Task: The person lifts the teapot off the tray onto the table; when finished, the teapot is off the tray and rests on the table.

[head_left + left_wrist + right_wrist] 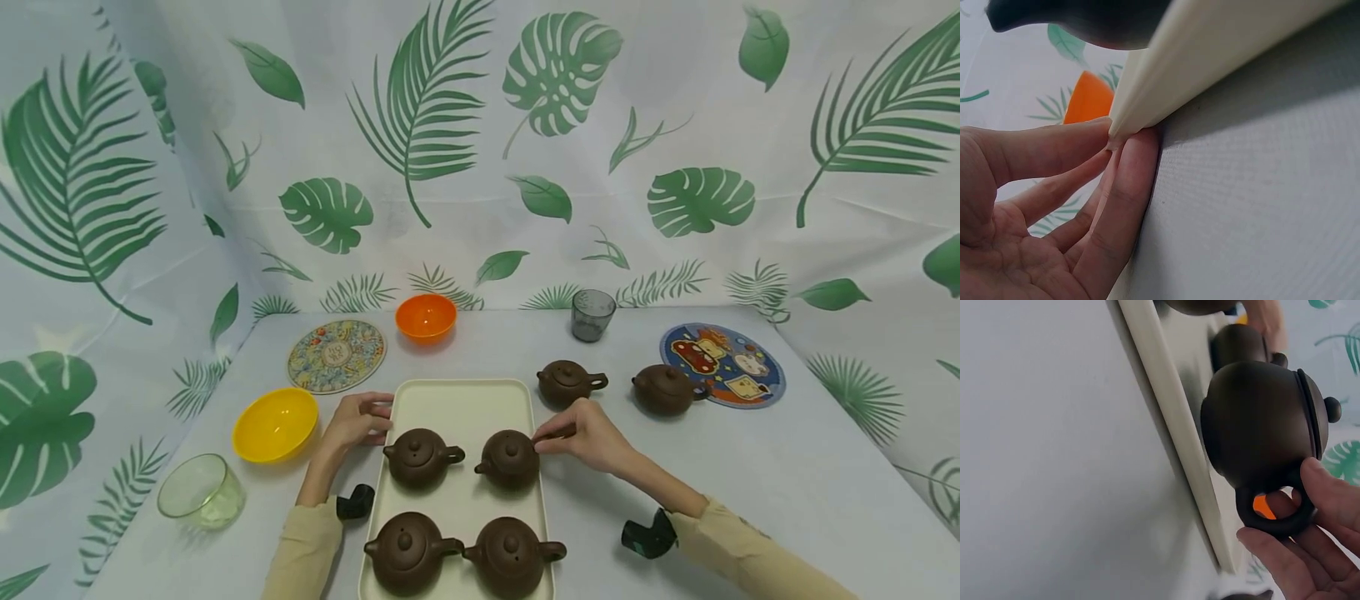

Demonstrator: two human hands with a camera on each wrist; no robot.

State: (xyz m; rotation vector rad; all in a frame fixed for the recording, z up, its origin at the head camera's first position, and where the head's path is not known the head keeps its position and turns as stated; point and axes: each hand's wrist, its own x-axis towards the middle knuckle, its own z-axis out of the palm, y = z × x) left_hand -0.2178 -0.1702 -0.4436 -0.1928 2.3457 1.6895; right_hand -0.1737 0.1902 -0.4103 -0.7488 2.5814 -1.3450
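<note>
My right hand [588, 437] pinches the looped handle of a dark brown teapot [510, 460] over the right side of a cream tray [459, 400]. In the right wrist view the fingers [1282, 565] grip that handle; whether the teapot's base touches the tray I cannot tell. At the tray's left edge my left hand [356, 423] pinches the rim, with the thumb [1054, 150] against it in the left wrist view. Beside the held teapot stands another brown teapot [420, 458]. Nearer to me on the tray are a left front teapot [407, 554] and a right front teapot [510, 558].
Right of the tray stand a teapot [566, 383] and another teapot [666, 390], which overlaps a blue round mat [757, 367]. A grey glass [592, 315] and an orange bowl [426, 318] are behind. To the left lie a patterned mat [337, 357], yellow bowl [275, 425] and greenish glass [201, 492].
</note>
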